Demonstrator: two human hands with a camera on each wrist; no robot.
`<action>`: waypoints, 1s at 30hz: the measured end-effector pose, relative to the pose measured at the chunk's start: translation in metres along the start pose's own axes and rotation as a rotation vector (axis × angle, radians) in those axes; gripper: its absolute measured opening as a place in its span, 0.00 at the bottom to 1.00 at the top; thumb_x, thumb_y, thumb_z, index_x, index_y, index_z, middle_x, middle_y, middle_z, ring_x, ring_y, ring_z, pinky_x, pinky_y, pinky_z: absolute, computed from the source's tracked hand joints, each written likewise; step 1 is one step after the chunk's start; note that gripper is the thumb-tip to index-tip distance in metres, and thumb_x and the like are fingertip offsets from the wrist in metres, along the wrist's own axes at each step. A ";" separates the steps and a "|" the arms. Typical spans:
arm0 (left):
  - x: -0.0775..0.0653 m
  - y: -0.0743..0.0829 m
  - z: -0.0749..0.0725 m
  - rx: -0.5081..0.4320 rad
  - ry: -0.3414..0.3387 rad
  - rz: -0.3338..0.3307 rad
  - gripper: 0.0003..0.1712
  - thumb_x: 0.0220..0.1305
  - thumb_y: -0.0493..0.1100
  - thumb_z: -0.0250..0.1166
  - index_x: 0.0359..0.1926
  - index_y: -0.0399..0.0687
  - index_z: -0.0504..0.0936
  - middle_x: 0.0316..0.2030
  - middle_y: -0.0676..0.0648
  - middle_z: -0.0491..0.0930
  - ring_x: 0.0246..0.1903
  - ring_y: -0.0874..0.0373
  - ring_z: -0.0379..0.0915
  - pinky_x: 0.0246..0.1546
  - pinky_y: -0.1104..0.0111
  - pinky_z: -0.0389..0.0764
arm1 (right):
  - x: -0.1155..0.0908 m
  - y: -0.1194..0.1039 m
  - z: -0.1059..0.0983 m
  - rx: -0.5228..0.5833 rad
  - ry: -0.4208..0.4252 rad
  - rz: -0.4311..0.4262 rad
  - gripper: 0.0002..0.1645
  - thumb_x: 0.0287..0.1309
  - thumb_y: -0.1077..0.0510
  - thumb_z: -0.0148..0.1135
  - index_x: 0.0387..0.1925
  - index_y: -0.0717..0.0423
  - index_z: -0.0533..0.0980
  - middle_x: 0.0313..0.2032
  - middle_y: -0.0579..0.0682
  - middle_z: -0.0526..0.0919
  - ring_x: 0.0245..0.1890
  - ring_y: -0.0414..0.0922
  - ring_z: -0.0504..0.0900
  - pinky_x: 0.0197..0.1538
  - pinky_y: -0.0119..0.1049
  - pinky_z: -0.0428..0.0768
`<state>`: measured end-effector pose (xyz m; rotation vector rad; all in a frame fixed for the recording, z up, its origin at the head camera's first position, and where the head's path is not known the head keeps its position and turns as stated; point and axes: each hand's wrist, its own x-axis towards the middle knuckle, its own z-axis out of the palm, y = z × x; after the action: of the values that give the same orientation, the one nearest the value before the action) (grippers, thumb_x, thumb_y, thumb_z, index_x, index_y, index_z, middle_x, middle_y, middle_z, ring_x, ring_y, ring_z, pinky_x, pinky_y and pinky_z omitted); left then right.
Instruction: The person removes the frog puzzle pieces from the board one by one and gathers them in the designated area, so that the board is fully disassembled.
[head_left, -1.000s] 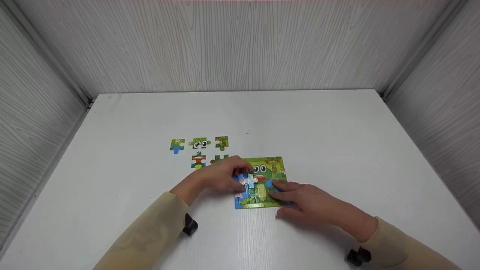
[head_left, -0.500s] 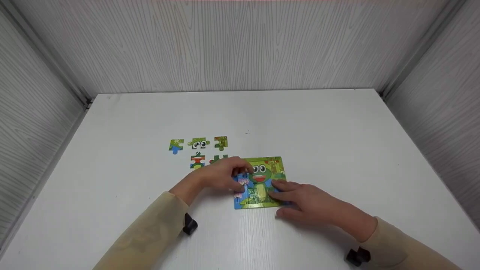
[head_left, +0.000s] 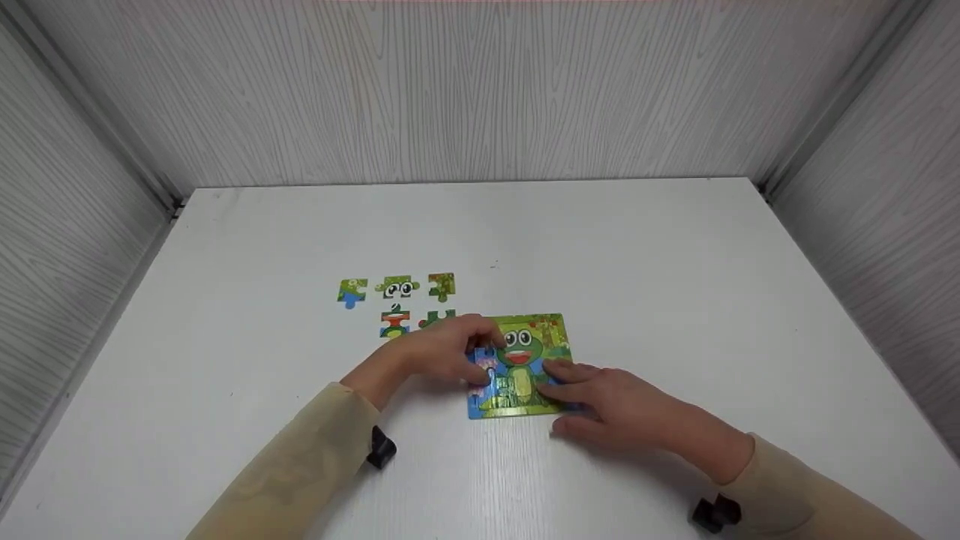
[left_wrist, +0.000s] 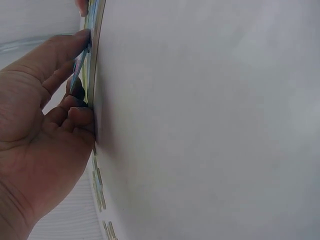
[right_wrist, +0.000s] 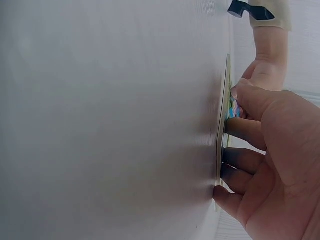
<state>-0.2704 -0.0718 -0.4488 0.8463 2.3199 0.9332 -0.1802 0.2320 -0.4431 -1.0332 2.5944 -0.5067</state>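
A frog puzzle board point(head_left: 556, 334) lies on the white table between both hands. My left hand point(head_left: 442, 351) is over the board's left side and pinches a blue and pink puzzle piece point(head_left: 486, 360). In the left wrist view that piece point(left_wrist: 77, 72) stands tilted against the board, between thumb and fingers. My right hand point(head_left: 622, 405) rests on the board's right side with its fingers extended. From the right wrist view, the right hand's fingertips point(right_wrist: 231, 172) touch the board's edge and face, and the thumb points toward the left hand.
Several loose puzzle pieces lie to the board's upper left, among them a piece with eyes point(head_left: 397, 287), a corner piece point(head_left: 352, 291), a piece with trees point(head_left: 442, 285) and a mouth piece point(head_left: 394, 322). One green piece point(head_left: 436, 318) is partly covered by the left hand. Pale walls enclose the table.
The piece in my left hand has turned from lying flatter to a steeper tilt, uncovering more of the frog's mouth and body. Both hands stay almost in place.
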 end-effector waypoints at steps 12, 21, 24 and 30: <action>-0.005 0.001 0.000 -0.018 0.004 0.005 0.28 0.65 0.42 0.75 0.65 0.53 0.83 0.55 0.55 0.76 0.53 0.55 0.70 0.58 0.60 0.74 | -0.001 0.000 0.000 0.011 0.009 -0.002 0.39 0.74 0.32 0.59 0.75 0.47 0.73 0.79 0.51 0.65 0.78 0.53 0.65 0.71 0.55 0.72; -0.011 0.001 -0.001 -0.052 0.072 -0.027 0.25 0.66 0.42 0.74 0.64 0.55 0.84 0.51 0.55 0.79 0.50 0.53 0.72 0.55 0.59 0.76 | 0.000 -0.002 -0.001 0.007 0.008 -0.008 0.38 0.74 0.34 0.61 0.75 0.48 0.73 0.78 0.52 0.65 0.77 0.53 0.65 0.71 0.55 0.72; -0.014 0.002 -0.004 -0.084 0.091 -0.029 0.25 0.66 0.43 0.75 0.63 0.55 0.85 0.51 0.54 0.80 0.50 0.53 0.73 0.56 0.59 0.76 | 0.001 -0.002 -0.001 -0.001 0.009 -0.010 0.38 0.74 0.34 0.60 0.75 0.48 0.73 0.78 0.52 0.65 0.77 0.53 0.65 0.70 0.55 0.72; -0.026 0.001 -0.016 -0.106 0.156 -0.012 0.25 0.64 0.42 0.76 0.62 0.56 0.85 0.52 0.53 0.81 0.51 0.52 0.74 0.56 0.58 0.78 | 0.000 -0.002 -0.001 -0.006 0.011 -0.004 0.38 0.73 0.33 0.60 0.75 0.48 0.73 0.78 0.52 0.65 0.77 0.53 0.65 0.71 0.55 0.72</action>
<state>-0.2622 -0.0965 -0.4325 0.7385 2.3783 1.1429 -0.1793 0.2307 -0.4416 -1.0403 2.6055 -0.5079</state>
